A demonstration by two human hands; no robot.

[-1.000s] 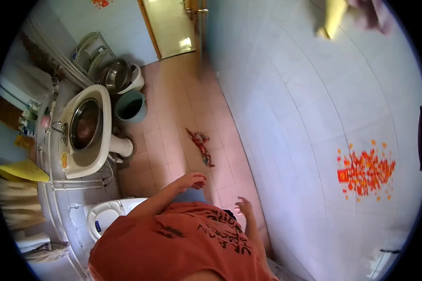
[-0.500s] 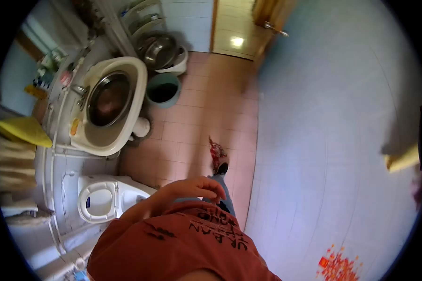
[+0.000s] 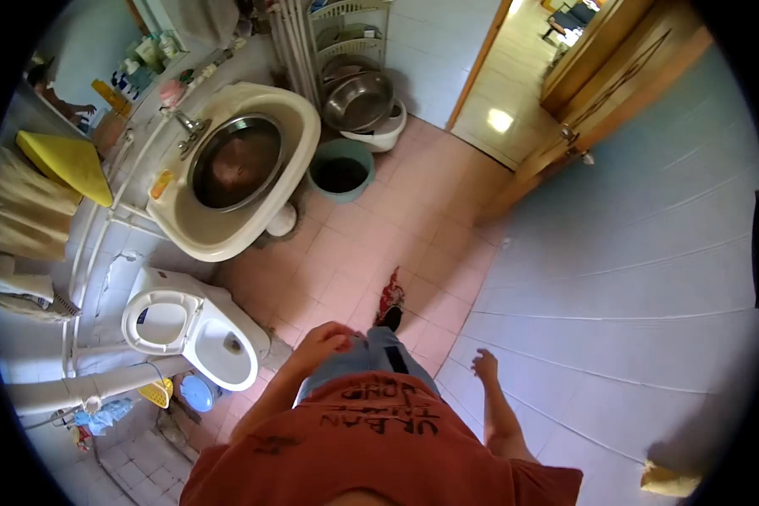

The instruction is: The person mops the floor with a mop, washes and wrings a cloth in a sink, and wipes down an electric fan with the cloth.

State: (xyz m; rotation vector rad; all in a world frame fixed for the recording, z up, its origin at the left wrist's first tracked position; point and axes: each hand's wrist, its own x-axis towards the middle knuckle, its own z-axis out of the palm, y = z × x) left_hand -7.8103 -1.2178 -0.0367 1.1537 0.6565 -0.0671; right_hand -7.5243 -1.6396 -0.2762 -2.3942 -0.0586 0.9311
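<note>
My left hand (image 3: 325, 341) hangs in front of my blue trousers (image 3: 346, 361), fingers loosely bent, with nothing visible in it. Off to the right, near the wall (image 3: 599, 363), my right hand (image 3: 484, 365) is held out empty with its fingers apart. A crumpled red patterned cloth (image 3: 391, 295) lies on the pink tiled floor (image 3: 346, 253), just beyond my dark shoe (image 3: 390, 318). Neither hand touches the cloth. In the white sink (image 3: 219, 244) at the upper left sits a metal basin (image 3: 271, 173) with water and something reddish in it.
A toilet (image 3: 228, 346) with its lid up is on the left. Beyond the sink are a grey-green bucket (image 3: 342, 174), stacked metal bowls (image 3: 358, 99) and a rack (image 3: 352, 10). A wooden door (image 3: 599, 110) stands ajar at the upper right. A blue-lidded bin (image 3: 198, 393) is beside the toilet.
The view has turned, bringing more of the toilet and doorway into sight. My shoe has come up beside the cloth. My right hand, out of sight half a second ago, shows again at the right.
</note>
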